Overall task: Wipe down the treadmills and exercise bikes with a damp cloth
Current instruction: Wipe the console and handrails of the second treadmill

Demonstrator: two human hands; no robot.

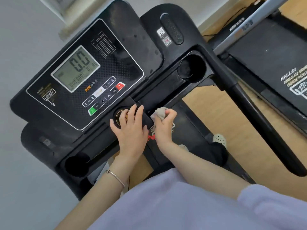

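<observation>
A black treadmill console fills the left and middle of the head view, tilted, with a grey display reading 0.0 and rows of buttons. My left hand lies flat with straight fingers on the console's lower middle, partly covering a round gold-ringed knob. Just to its right, my right hand grips a bunched beige cloth and holds it against the console's lower edge. A red cord shows between the two wrists.
Round cup holders sit at the console's right and lower left. A black handrail runs down to the right. A second treadmill stands at the upper right on the wooden floor. A grey wall is on the left.
</observation>
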